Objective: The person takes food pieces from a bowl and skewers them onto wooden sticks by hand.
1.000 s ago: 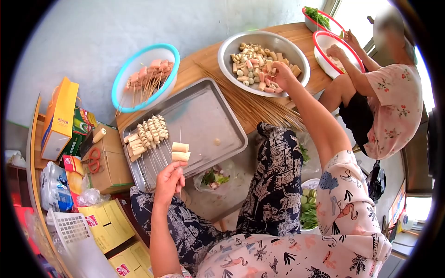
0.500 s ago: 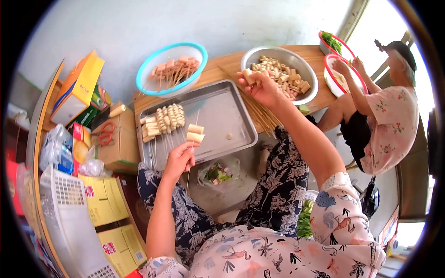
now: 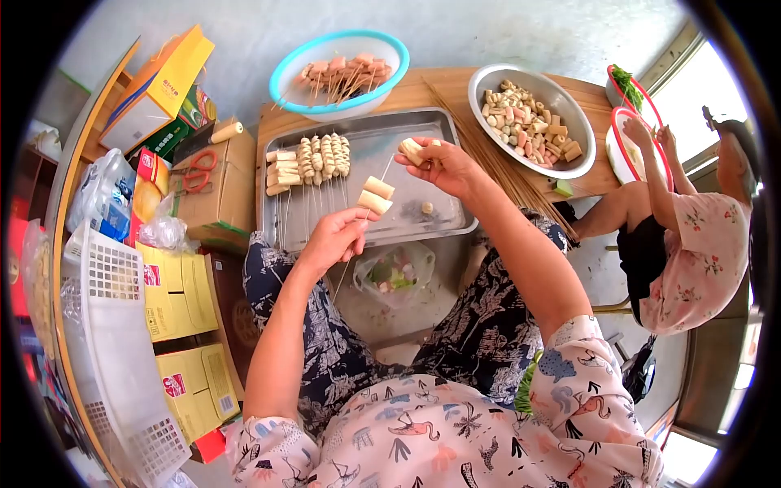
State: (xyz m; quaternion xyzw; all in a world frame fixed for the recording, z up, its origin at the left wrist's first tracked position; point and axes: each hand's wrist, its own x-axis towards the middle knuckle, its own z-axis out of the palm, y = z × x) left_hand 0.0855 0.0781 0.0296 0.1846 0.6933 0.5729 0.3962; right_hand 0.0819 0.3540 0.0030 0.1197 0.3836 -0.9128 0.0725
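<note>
My left hand (image 3: 335,241) is closed round a thin skewer (image 3: 342,278) that tilts up to the right. Two pale, cylindrical food pieces (image 3: 376,195) are threaded on it, just above the fingers. My right hand (image 3: 446,169) pinches another pale food piece (image 3: 412,151) near the skewer's tip. Both hands are over the front of a metal tray (image 3: 382,134). In the tray's left part lie several loaded skewers (image 3: 325,159), some with pleated pieces, some with plain cylinders.
Behind the tray stands a blue-rimmed basin (image 3: 400,61) of pink skewered food. A metal bowl (image 3: 579,106) of loose pieces is at right, beside bare wooden sticks (image 3: 480,154). Scissors (image 3: 198,171) and a knife (image 3: 228,132) lie on a box. A co-worker (image 3: 691,252) sits at right.
My right hand has come from beside the metal bowl to the skewer's tip, carrying the food piece. My left hand still holds the skewer. The whole view has shifted.
</note>
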